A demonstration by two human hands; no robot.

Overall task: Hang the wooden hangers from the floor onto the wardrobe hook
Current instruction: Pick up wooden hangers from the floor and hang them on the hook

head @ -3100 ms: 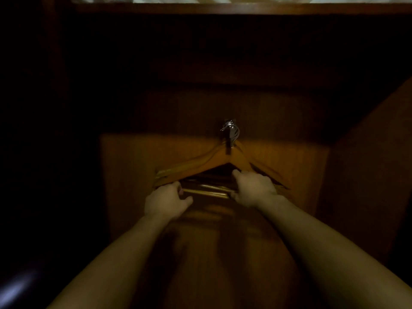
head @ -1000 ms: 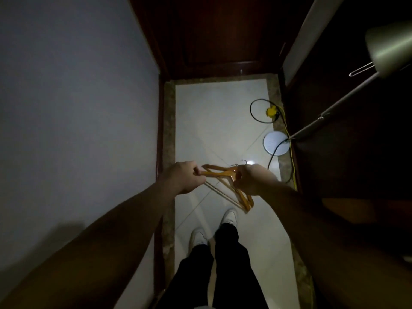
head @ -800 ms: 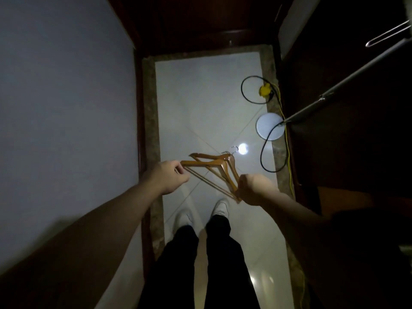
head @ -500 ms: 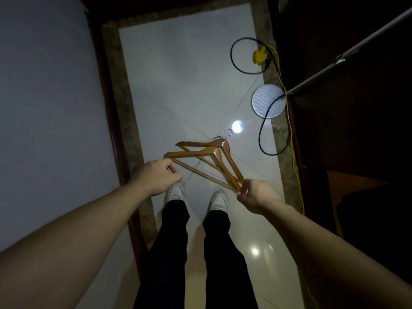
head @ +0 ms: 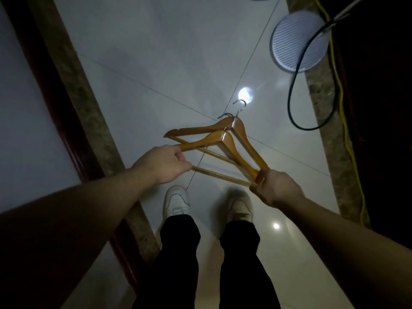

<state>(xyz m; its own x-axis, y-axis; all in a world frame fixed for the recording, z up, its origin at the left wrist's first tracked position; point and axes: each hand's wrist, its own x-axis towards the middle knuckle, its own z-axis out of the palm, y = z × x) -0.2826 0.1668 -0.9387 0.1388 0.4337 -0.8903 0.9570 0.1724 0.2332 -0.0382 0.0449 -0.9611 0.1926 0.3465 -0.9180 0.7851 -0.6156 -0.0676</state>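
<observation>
Head view: we see two wooden hangers [head: 225, 138] held above the tiled floor [head: 156, 63], metal hooks [head: 240, 107] pointing away. L hand [head: 162, 163] curls round the nearer hanger's left end; R hand [head: 276, 188] pinches both right ends, over white shoes [head: 176, 201].

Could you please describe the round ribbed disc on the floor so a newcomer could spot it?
Start at the pale glossy tiled floor and follow its mottled stone border on the right. Near the top, partly on that border, lies the round pale-grey ribbed disc. Nothing else is flat, round and striped; a black cable loops across it.
</observation>
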